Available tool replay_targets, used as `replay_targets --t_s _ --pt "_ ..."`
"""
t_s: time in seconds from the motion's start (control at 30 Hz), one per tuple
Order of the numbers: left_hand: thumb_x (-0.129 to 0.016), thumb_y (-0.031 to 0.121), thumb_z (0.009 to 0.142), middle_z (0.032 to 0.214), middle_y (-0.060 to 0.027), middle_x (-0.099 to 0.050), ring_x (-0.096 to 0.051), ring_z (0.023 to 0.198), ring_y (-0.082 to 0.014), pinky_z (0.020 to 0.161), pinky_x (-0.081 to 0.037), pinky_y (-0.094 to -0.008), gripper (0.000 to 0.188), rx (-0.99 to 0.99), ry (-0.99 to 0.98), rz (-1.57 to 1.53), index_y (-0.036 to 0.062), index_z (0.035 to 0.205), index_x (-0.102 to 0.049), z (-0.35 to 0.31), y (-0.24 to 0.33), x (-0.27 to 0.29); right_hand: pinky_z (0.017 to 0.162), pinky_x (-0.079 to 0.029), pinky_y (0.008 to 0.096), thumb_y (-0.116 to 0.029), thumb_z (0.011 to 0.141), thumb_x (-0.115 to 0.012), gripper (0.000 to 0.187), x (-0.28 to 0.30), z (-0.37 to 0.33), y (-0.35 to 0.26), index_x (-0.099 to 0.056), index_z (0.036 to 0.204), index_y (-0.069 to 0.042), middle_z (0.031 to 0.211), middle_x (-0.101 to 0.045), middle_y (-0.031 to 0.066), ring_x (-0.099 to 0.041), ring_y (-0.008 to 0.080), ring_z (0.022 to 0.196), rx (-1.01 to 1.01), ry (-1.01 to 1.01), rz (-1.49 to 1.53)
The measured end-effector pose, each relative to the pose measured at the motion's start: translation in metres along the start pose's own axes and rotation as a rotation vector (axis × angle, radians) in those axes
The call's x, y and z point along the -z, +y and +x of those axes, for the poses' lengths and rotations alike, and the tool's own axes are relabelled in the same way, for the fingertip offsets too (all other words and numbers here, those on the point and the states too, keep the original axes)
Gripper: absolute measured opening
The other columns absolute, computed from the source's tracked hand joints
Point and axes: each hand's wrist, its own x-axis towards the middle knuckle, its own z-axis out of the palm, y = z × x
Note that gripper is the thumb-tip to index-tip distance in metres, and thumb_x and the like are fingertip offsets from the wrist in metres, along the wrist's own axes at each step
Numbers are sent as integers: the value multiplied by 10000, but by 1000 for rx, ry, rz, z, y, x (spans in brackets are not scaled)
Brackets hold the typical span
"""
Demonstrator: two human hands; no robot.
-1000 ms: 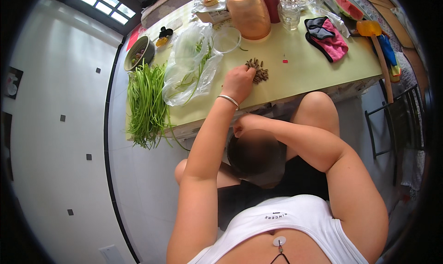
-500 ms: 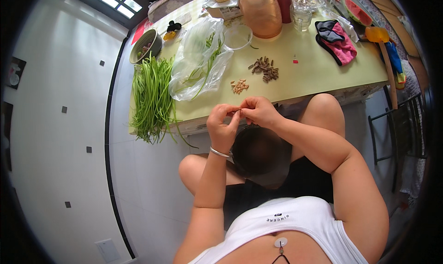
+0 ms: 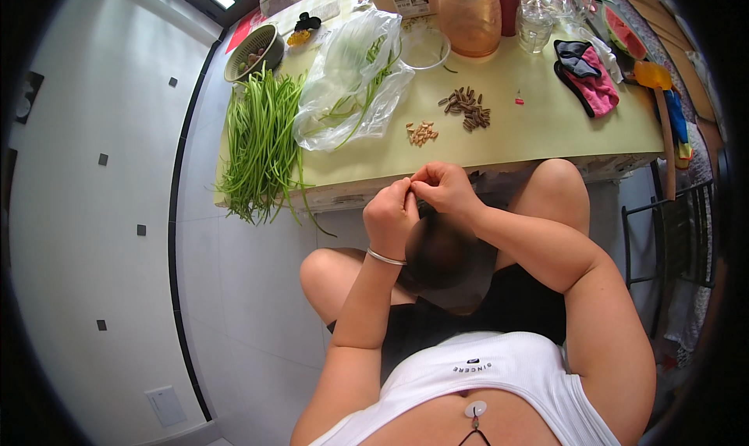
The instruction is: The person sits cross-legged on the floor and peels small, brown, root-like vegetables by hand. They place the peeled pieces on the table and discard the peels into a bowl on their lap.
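Note:
My left hand (image 3: 390, 216), with a silver bangle (image 3: 387, 257) at its wrist, and my right hand (image 3: 449, 190) meet fingertip to fingertip just off the table's near edge. Both are closed in a pinch; whatever they hold is too small and hidden to name. Beyond them on the table (image 3: 538, 145) lies a small heap of pale kernels (image 3: 422, 134). To its right and a little farther back is a pile of long, dark brown seeds in shells (image 3: 466, 108). A dark round container (image 3: 441, 251), blurred, stands between my knees under the hands.
Green long-stemmed vegetables (image 3: 265, 145) overhang the table's left edge, beside a clear plastic bag (image 3: 351, 87) and a basket (image 3: 255, 53). Behind stand a clear tub (image 3: 426, 49), an orange jar (image 3: 470, 17) and a glass (image 3: 535, 32). Pink-grey cloth (image 3: 587, 79) lies right; a metal-framed chair (image 3: 671, 235) stands beyond.
The view has shifted slightly, so the table's things appear farther right and higher. My left hand has turned and its fingers have closed in more; both hands still meet at the fingertips.

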Motion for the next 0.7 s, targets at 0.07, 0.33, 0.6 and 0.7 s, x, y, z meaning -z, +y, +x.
replay_targets --t_s 0.07,0.33,0.6,0.7 --pt "-682 -21 739 798 -168 -664 -657 708 -313 646 -533 -359 179 27 -8 -11 15 914 -675 0 4 0 552 -482 272 -53 786 -637 76 0 -1 1 -651 796 21 701 -652 54 -583 110 621 123 13 -193" --pt "-683 -62 752 775 -143 -681 -685 651 -206 595 -555 -301 182 108 13 -175 -28 931 -672 -6 -2 -3 532 -462 254 -78 763 -630 106 9 4 -7 -648 781 24 695 -642 38 -553 92 598 -83 -98 -63" --pt "-664 -87 777 780 -133 -688 -684 650 -162 597 -568 -265 162 154 -39 -248 -55 936 -670 -7 -2 -3 449 -368 218 -102 780 -625 101 16 8 -4 -645 793 -4 651 -583 9 -478 61 520 -162 -166 23" --pt "-656 -93 784 778 -127 -692 -683 656 -160 597 -570 -264 178 129 -46 -223 -49 955 -672 -6 -2 -1 426 -334 220 -101 781 -626 89 18 9 -6 -639 789 -13 630 -557 -3 -444 60 491 -259 -177 127"
